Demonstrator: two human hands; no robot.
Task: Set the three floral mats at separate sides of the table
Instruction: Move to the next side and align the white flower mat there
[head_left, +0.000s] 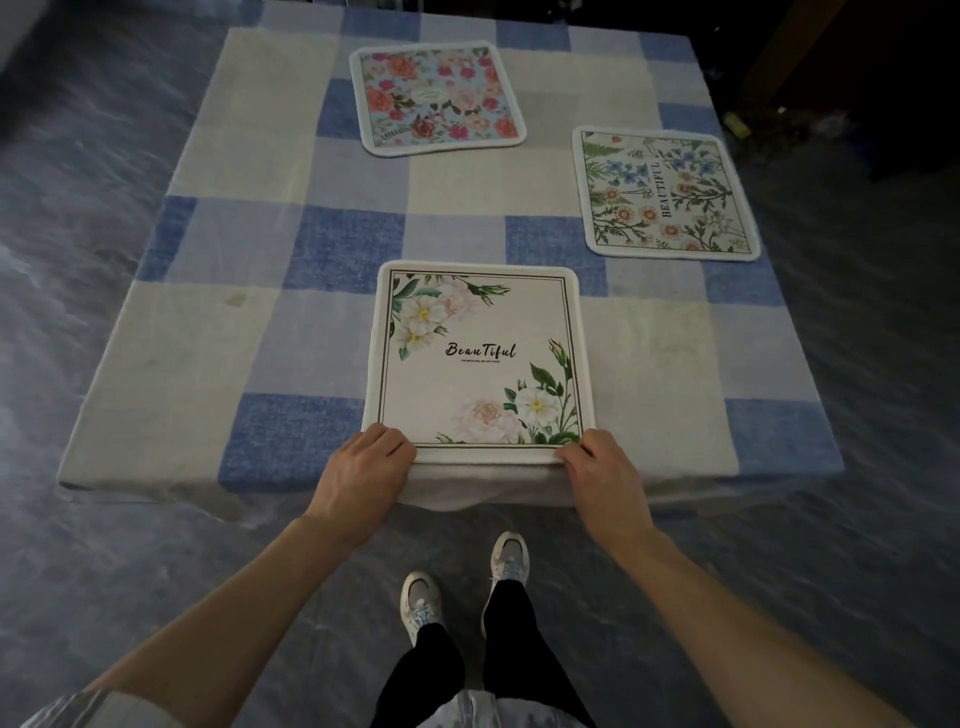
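Worktop (171, 332) is low and square, covered by a blue-and-cream check cloth (343, 249), seen from above at its near side.

Left hand (363, 470): fingers curled over the near left corner of the cream "BeauTiful" mat (478, 358), knuckles up, holding it at the cloth's near edge. Thumb not visible.

Right hand (602, 473): fingers bent, pinching the near right corner of the same mat. Fingertips lie on the white border just beside the printed green leaves.

The cream "BeauTiful" mat lies flat at the middle of the near side, its near edge flush with the worktop edge and its lettering upright to the viewer. White flowers are printed at its top left and bottom right.

Rose-print mat (436, 98): flat at the far side, near the middle, turned slightly askew to the checks. Pink and orange blooms on pale blue, white border.

Botanical "BEAUTIFUL" mat (667, 192): flat at the right side, close to that edge, lettering running sideways. Blue and orange flowers with green fern sprigs.

All three mats lie well apart, none touching.

Below the worktop edge are two grey trainers (421, 597) and black trouser legs on a grey floor (104, 545).
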